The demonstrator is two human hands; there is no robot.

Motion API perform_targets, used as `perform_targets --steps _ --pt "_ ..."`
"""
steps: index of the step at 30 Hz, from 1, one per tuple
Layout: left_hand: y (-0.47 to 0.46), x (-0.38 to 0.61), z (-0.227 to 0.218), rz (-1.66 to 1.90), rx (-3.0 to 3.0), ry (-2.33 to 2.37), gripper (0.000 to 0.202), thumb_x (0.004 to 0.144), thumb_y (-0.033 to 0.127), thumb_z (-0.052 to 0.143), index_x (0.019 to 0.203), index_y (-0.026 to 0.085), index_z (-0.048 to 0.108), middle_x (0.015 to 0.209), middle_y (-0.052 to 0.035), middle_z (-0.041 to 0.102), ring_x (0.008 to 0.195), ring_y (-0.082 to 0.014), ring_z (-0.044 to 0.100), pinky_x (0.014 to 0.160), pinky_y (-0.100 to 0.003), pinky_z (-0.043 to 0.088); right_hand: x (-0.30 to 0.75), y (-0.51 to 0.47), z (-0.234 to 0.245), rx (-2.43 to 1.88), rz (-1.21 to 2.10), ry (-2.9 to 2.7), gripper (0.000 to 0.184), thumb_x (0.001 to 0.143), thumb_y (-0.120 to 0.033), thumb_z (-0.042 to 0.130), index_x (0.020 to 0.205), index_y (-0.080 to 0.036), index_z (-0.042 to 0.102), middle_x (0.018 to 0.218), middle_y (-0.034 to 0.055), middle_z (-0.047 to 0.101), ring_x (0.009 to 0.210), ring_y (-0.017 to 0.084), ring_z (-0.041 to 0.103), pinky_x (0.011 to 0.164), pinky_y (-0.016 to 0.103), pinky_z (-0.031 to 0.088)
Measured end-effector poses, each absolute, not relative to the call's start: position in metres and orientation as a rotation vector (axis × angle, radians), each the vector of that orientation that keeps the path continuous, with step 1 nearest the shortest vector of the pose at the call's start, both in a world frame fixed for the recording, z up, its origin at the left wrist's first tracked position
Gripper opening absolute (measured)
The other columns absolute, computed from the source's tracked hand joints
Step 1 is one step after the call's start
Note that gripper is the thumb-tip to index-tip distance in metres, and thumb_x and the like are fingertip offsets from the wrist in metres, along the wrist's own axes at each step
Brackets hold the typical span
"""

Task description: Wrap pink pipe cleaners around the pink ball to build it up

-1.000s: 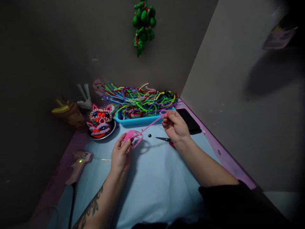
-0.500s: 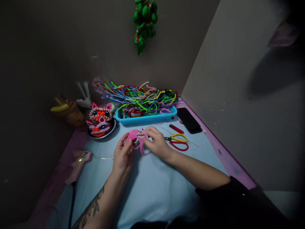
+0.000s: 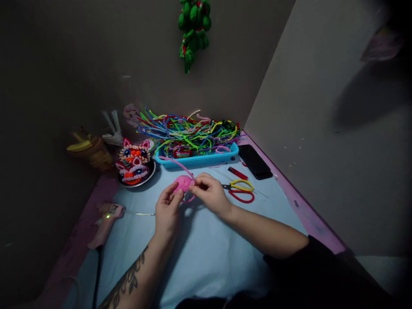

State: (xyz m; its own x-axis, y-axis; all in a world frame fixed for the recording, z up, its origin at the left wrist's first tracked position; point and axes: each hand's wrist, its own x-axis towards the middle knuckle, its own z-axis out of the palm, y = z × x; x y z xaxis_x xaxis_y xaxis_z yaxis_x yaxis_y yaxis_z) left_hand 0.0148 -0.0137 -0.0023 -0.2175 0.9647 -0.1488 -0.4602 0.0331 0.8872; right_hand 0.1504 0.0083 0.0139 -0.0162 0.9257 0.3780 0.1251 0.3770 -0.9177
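Observation:
A small pink fuzzy ball [image 3: 183, 183] of wound pipe cleaner sits between my two hands above the light blue table cover [image 3: 206, 249]. My left hand [image 3: 166, 209] pinches its left side with thumb and fingers. My right hand [image 3: 210, 193] pinches its right side. The loose pink pipe cleaner tail [image 3: 175, 162] arcs up and to the left from the ball, and a short loop hangs below it.
A blue tray [image 3: 198, 159] of several coloured pipe cleaners stands at the back. Yellow and red scissors [image 3: 240, 191], a red lighter [image 3: 238, 173] and a black phone [image 3: 255, 161] lie to the right. A pipe-cleaner lion head on a plate [image 3: 134, 165] and a pink glue gun [image 3: 106, 219] lie to the left.
My right hand drew back from the tray to the pink ball, uncovering the scissors. The long pink strand that stretched toward the tray is now mostly wound on the ball, its tail pointing left.

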Motion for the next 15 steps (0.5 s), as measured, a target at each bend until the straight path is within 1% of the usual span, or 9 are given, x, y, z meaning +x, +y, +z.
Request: perform_targets --steps 2,3,4,6,8,10,12,13,15 --pt "-0.0148 0.0149 -0.0014 1.511 0.703 1.092 0.041 0.063 0.029 0.081 0.1 0.019 0.068 0.077 -0.0007 0.069 0.068 -0.0093 0.061 0.068 -0.022 0.046 0.1478 0.0077 0.0153 -1.061 1.046 -1.276 0.029 0.073 -0.033 0.069 0.054 -0.019 0.051 0.069 -0.002 0.048 0.068 0.013 0.047 0.068 0.028 0.041" --pt "-0.0149 0.0147 -0.0011 1.517 0.724 1.105 0.041 0.063 0.029 0.081 0.1 0.019 0.068 0.079 -0.0015 0.069 0.069 -0.0097 0.061 0.069 -0.023 0.046 0.1468 0.0078 0.0154 -1.071 1.111 -1.208 0.03 0.071 -0.035 0.071 0.054 -0.019 0.052 0.073 -0.0015 0.048 0.071 0.013 0.048 0.072 0.028 0.042" --pt "-0.0147 0.0143 -0.0009 1.526 0.74 1.114 0.041 0.063 0.029 0.081 0.1 0.018 0.068 0.081 -0.0022 0.07 0.071 -0.0102 0.062 0.07 -0.023 0.046 0.1461 0.0081 0.0151 -1.077 1.161 -1.153 0.028 0.068 -0.037 0.072 0.056 -0.019 0.055 0.079 -0.0005 0.05 0.077 0.014 0.05 0.078 0.03 0.042" --pt "-0.0139 0.0135 -0.0013 1.542 0.76 1.12 0.04 0.062 0.029 0.081 0.099 0.018 0.068 0.084 -0.0035 0.07 0.073 -0.011 0.063 0.073 -0.024 0.047 0.1453 0.0094 0.0135 -1.087 1.238 -1.075 0.027 0.062 -0.041 0.076 0.061 -0.019 0.061 0.098 0.003 0.052 0.093 0.018 0.052 0.087 0.033 0.041" --pt "-0.0129 0.0126 -0.0021 1.55 0.778 1.124 0.04 0.063 0.03 0.08 0.098 0.018 0.068 0.087 -0.0044 0.071 0.075 -0.0118 0.063 0.074 -0.025 0.048 0.1451 0.011 0.0111 -1.08 1.31 -1.025 0.029 0.059 -0.044 0.078 0.065 -0.019 0.065 0.116 0.0059 0.049 0.108 0.022 0.049 0.096 0.037 0.037" --pt "-0.0123 0.0119 -0.0027 1.545 0.814 1.141 0.039 0.063 0.03 0.08 0.098 0.018 0.068 0.087 -0.0042 0.071 0.075 -0.0123 0.064 0.073 -0.026 0.049 0.145 0.0122 0.0092 -1.044 1.387 -0.998 0.03 0.059 -0.044 0.079 0.063 -0.018 0.066 0.125 0.0069 0.047 0.118 0.023 0.045 0.102 0.038 0.031" --pt "-0.0125 0.0116 -0.0027 1.54 0.856 1.157 0.037 0.063 0.031 0.08 0.097 0.018 0.069 0.087 -0.0037 0.071 0.075 -0.0126 0.064 0.072 -0.025 0.049 0.1441 0.0121 0.0084 -0.975 1.469 -0.968 0.028 0.06 -0.043 0.079 0.062 -0.018 0.066 0.124 0.0068 0.051 0.118 0.023 0.045 0.104 0.038 0.029" --pt "-0.013 0.0118 -0.0024 1.538 0.875 1.162 0.036 0.063 0.031 0.08 0.096 0.019 0.069 0.087 -0.0035 0.071 0.075 -0.0126 0.064 0.072 -0.025 0.05 0.1433 0.0114 0.0084 -0.931 1.518 -0.942 0.027 0.061 -0.042 0.078 0.063 -0.018 0.066 0.118 0.0067 0.055 0.114 0.022 0.048 0.102 0.037 0.031" --pt "-0.0147 0.0127 -0.0019 1.538 0.906 1.172 0.033 0.064 0.03 0.079 0.094 0.019 0.07 0.088 -0.0037 0.071 0.077 -0.013 0.064 0.072 -0.024 0.05 0.1411 0.0092 0.0091 -0.843 1.606 -0.869 0.025 0.06 -0.04 0.078 0.066 -0.019 0.066 0.099 0.0047 0.062 0.096 0.018 0.054 0.094 0.035 0.037"
